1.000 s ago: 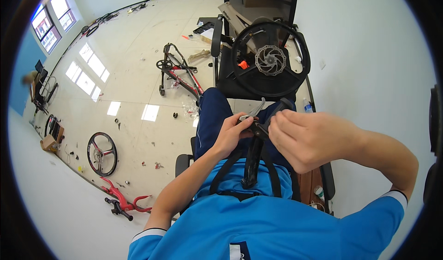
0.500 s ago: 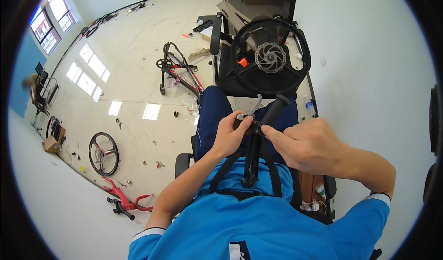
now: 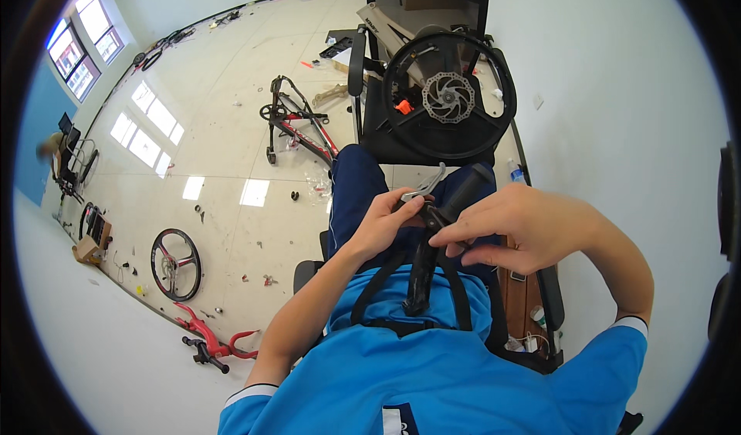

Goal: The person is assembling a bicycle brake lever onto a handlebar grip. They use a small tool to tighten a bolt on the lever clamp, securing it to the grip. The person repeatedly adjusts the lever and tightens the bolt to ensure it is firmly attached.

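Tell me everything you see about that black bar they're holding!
The black bar looks shiny and hard: a tube with a dark grip slanting right at its far end. The left hand holds its middle, by a silver lever. The right hand is right beside it, contact unclear.

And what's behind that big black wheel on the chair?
Behind the black wheel you can see some of the chair's black seat, part of a beige frame and, through a gap, something small and orange. Anything its solid parts cover can't be seen.
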{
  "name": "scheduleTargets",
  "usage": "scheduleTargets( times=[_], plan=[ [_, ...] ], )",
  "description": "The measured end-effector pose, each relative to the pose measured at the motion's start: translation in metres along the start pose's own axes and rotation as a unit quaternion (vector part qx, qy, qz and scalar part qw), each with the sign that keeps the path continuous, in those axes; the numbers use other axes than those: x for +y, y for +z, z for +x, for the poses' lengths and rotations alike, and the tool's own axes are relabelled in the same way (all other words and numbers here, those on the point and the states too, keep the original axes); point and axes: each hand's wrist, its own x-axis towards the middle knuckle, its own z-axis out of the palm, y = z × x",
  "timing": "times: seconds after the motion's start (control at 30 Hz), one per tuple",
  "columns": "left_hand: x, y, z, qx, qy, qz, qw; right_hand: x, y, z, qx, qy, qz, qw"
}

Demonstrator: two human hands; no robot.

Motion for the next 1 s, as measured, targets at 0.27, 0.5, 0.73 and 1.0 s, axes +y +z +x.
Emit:
scheduleTargets(
  times=[0.27, 0.5, 0.73, 1.0],
  plan=[
    [0.009, 0.010, -0.002, -0.027, 0.007, 0.017, 0.999, -0.001, -0.021, 0.014, -0.098, 0.001, -0.023, 0.995],
    [0.009, 0.007, -0.003, -0.018, 0.042, 0.098, 0.994, -0.002, 0.002, 0.011, 0.008, -0.005, -0.085, 0.996],
    [0.009, 0.009, -0.008, 0.018, 0.017, 0.046, 0.999, 0.000, 0.026, 0.001, 0.109, -0.037, -0.089, 0.989],
    [0.004, 0.020, -0.013, 0.025, 0.043, -0.011, 0.999, 0.000, 0.028, -0.021, 0.147, -0.059, -0.116, 0.980]
  ],
)
